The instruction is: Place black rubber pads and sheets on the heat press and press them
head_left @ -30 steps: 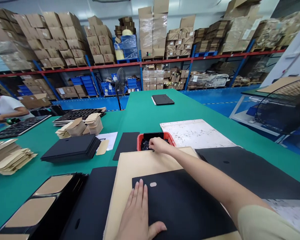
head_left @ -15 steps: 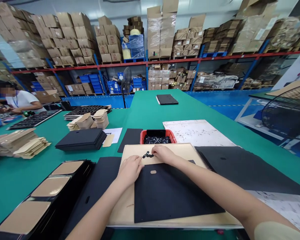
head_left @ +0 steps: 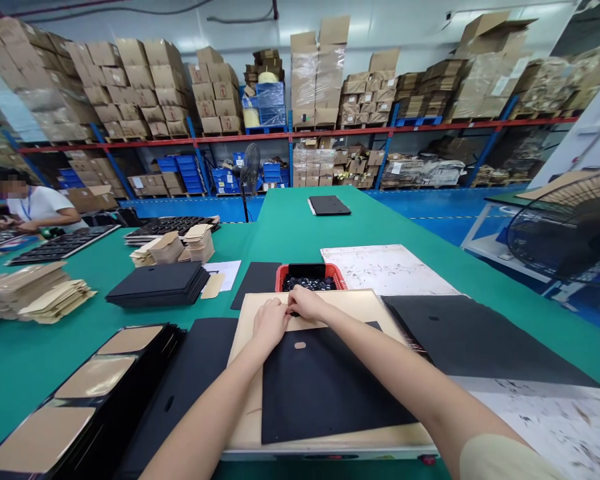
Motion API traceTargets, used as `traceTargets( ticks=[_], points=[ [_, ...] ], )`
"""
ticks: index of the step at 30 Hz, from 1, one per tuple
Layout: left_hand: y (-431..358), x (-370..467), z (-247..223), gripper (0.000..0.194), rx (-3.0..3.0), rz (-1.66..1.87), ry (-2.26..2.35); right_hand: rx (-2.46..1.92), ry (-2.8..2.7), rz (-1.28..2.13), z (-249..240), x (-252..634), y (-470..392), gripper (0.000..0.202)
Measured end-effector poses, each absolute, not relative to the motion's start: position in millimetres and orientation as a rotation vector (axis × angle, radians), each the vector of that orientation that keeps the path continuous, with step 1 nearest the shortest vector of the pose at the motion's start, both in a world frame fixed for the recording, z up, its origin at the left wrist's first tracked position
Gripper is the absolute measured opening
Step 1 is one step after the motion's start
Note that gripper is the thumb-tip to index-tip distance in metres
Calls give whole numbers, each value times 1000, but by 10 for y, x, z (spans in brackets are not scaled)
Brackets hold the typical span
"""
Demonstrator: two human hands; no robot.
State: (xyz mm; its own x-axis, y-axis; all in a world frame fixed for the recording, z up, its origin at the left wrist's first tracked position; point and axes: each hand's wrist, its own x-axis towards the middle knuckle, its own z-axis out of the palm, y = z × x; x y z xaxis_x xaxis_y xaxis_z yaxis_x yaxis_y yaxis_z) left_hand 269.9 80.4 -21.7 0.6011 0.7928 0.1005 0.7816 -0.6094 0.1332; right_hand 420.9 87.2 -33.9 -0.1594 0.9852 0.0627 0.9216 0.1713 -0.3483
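My left hand (head_left: 271, 320) and my right hand (head_left: 306, 303) meet over the far part of a tan board (head_left: 250, 417). Their fingertips are pinched close together, and what is between them is too small and hidden to name. Small black pieces (head_left: 295, 314) show only partly beneath my right fingers. Just nearer to me lies a black sheet (head_left: 325, 387) with a small rounded slot near its far edge. Beyond my hands stands a red basket (head_left: 341, 280) filled with small dark glossy pieces.
Black panels with tan pads (head_left: 45, 433) are stacked at the left, near a black sheet pile (head_left: 155, 283). Another large black sheet (head_left: 480, 333) lies to the right. A whitish board (head_left: 380, 267) is behind it. A person (head_left: 43, 207) sits far left; a fan (head_left: 570, 227) stands right.
My left hand has moved up to my right hand, and their fingertips now come together. The black pieces, visible before, are now mostly covered. The view has tilted slightly upward.
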Motion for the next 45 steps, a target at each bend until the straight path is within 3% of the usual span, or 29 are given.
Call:
traceTargets(
  ticks=[12, 21, 31, 40, 45],
  points=[
    [805, 2750, -224, 24, 2763, 263, 1362, -1893, -2247, 91, -197, 4324, 488, 20],
    [736, 2743, -174, 30, 2825, 170, 1354, -1909, -2240, 136, -237, 4240, 438, 15],
    [636, 2714, -136, 31, 2928, 96, 1241, -1793, -2414, -43, -279, 4301, 128, 23],
    [403, 2668, -86, 29, 2930, 180, 1126, -1954, -2341, -122, -258, 4221, 12, 28],
    [155, 2430, -108, 40, 2894, 241, 1012, -2013, -2328, -133, -233, 4122, 26, 27]
  ],
)
